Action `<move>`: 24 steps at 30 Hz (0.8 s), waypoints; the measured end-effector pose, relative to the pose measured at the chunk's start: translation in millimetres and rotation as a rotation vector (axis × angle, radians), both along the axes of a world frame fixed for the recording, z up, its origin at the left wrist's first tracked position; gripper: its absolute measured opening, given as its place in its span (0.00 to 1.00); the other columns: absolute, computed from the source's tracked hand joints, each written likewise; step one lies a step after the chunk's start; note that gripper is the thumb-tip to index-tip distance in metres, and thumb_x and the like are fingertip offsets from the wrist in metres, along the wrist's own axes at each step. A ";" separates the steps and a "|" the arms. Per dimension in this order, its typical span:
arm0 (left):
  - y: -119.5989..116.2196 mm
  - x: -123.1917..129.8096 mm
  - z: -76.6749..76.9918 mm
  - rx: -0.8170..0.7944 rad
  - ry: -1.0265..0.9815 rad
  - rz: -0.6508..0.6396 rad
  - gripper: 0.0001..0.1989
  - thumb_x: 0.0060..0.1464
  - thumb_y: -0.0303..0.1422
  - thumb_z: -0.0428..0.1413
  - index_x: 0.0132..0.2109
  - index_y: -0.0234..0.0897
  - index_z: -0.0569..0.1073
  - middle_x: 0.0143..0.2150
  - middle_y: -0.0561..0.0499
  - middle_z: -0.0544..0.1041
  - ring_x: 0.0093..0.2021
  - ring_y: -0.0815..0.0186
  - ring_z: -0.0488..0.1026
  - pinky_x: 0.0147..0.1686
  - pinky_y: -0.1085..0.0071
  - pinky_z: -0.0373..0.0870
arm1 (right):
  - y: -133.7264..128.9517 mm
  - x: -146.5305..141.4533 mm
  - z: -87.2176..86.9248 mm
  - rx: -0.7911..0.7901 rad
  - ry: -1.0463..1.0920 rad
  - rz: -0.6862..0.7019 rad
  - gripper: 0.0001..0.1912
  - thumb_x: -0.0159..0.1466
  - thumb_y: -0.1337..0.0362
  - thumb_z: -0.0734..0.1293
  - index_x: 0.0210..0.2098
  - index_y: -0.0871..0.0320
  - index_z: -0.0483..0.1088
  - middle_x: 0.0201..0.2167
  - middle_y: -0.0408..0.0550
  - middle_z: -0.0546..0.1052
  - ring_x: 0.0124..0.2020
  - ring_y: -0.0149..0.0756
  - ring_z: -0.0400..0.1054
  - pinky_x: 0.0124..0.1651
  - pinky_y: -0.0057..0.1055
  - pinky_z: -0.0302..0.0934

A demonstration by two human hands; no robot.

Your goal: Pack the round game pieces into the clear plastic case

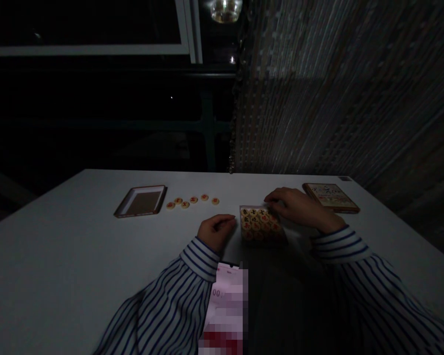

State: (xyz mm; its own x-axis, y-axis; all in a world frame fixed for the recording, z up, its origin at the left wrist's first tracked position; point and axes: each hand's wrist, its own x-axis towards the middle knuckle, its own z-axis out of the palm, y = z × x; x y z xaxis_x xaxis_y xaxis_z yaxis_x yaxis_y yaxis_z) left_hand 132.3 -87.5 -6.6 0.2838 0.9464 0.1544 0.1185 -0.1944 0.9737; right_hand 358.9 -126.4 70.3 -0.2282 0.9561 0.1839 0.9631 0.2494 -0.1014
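An open box of xiangqi pieces [257,220] sits on the table in front of me. Rows of round pale pieces with black and red characters fill the part that shows. My right hand [299,206] reaches over the box's far right corner, its fingers bent together; what they hold, if anything, is hidden. Close to the box's left side, my left hand [215,232] rests loosely curved, thumb and forefinger a little apart, with nothing visible between them. Several loose xiangqi pieces [193,199] with red characters lie on the tabletop, farther left.
On the white table [77,266], an empty tray-like box part [144,201] stands at the left. A printed box lid [333,196] lies at the right. A lit phone [227,301] is near my left forearm. Behind the table hangs a bead curtain [299,98]. The scene is dim.
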 end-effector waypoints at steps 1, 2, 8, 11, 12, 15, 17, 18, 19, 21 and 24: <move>-0.7 -0.4 0.4 0.008 0.015 -0.003 0.11 0.42 0.35 0.56 0.33 0.32 0.76 0.27 0.48 0.76 0.29 0.67 0.71 0.31 0.71 0.69 | 0.0 -0.9 0.3 0.011 -0.006 0.002 0.15 0.59 0.65 0.56 0.41 0.59 0.69 0.39 0.49 0.74 0.41 0.38 0.66 0.44 0.34 0.58; -1.4 -0.7 0.9 0.018 0.028 -0.004 0.11 0.43 0.35 0.56 0.32 0.31 0.76 0.26 0.48 0.76 0.29 0.67 0.71 0.30 0.72 0.68 | 0.0 -1.7 0.6 0.022 -0.011 0.005 0.15 0.59 0.65 0.56 0.41 0.59 0.69 0.39 0.49 0.74 0.41 0.38 0.66 0.44 0.34 0.58; -3.6 -1.9 8.4 0.053 0.060 0.019 0.09 0.42 0.34 0.56 0.29 0.31 0.75 0.24 0.49 0.75 0.25 0.70 0.69 0.27 0.74 0.66 | -1.6 -4.8 3.1 0.074 -0.025 0.017 0.15 0.60 0.65 0.55 0.42 0.58 0.70 0.40 0.49 0.74 0.41 0.38 0.66 0.44 0.34 0.59; -1.0 -5.8 12.9 0.050 0.055 0.005 0.10 0.42 0.35 0.56 0.30 0.31 0.75 0.23 0.50 0.74 0.23 0.70 0.68 0.25 0.74 0.65 | -2.7 -7.5 5.4 0.100 -0.027 0.015 0.16 0.60 0.66 0.55 0.42 0.59 0.69 0.40 0.49 0.74 0.41 0.38 0.67 0.45 0.35 0.59; 0.7 -8.4 14.4 0.052 0.054 -0.004 0.11 0.42 0.36 0.56 0.30 0.31 0.75 0.23 0.50 0.74 0.23 0.70 0.68 0.25 0.74 0.65 | -3.0 -8.7 6.1 0.108 -0.026 0.013 0.16 0.60 0.66 0.55 0.42 0.59 0.70 0.40 0.49 0.74 0.41 0.38 0.67 0.45 0.35 0.59; 8.8 -19.6 19.4 0.068 0.067 0.000 0.12 0.42 0.37 0.56 0.30 0.32 0.75 0.24 0.50 0.74 0.24 0.69 0.69 0.26 0.74 0.65 | -3.7 -13.0 7.9 0.134 -0.015 0.011 0.16 0.60 0.66 0.55 0.42 0.60 0.69 0.40 0.50 0.74 0.41 0.39 0.67 0.45 0.35 0.60; 15.5 -29.1 23.5 0.094 0.069 0.036 0.11 0.42 0.37 0.56 0.30 0.32 0.75 0.23 0.50 0.74 0.24 0.69 0.69 0.26 0.73 0.65 | -4.3 -16.0 8.7 0.149 0.001 0.013 0.16 0.60 0.66 0.55 0.43 0.61 0.69 0.40 0.50 0.74 0.41 0.39 0.67 0.45 0.35 0.60; 18.9 -34.1 25.7 0.110 0.075 0.068 0.11 0.42 0.37 0.56 0.30 0.33 0.75 0.23 0.51 0.74 0.24 0.68 0.69 0.26 0.73 0.65 | -4.6 -17.5 9.1 0.156 0.011 0.014 0.16 0.60 0.66 0.55 0.43 0.61 0.69 0.40 0.50 0.74 0.41 0.39 0.67 0.45 0.35 0.60; 22.1 -39.1 28.1 0.123 0.088 0.085 0.11 0.41 0.37 0.56 0.29 0.33 0.75 0.23 0.51 0.74 0.25 0.68 0.70 0.26 0.73 0.65 | -4.9 -18.9 9.4 0.165 0.024 0.015 0.16 0.60 0.66 0.55 0.43 0.61 0.69 0.40 0.50 0.74 0.41 0.38 0.67 0.45 0.35 0.60; 28.1 -48.5 32.4 0.169 0.103 0.115 0.11 0.41 0.37 0.56 0.28 0.34 0.75 0.24 0.50 0.75 0.26 0.67 0.70 0.27 0.72 0.66 | -5.6 -22.0 10.0 0.182 0.052 0.014 0.16 0.60 0.66 0.55 0.43 0.61 0.69 0.40 0.50 0.74 0.41 0.38 0.67 0.45 0.35 0.60; 36.1 -60.5 36.4 0.232 0.072 0.170 0.10 0.40 0.38 0.57 0.27 0.34 0.74 0.29 0.49 0.76 0.30 0.66 0.71 0.32 0.70 0.67 | -6.2 -27.8 11.0 0.203 0.092 0.002 0.15 0.60 0.66 0.56 0.43 0.60 0.69 0.39 0.49 0.74 0.41 0.38 0.67 0.44 0.35 0.60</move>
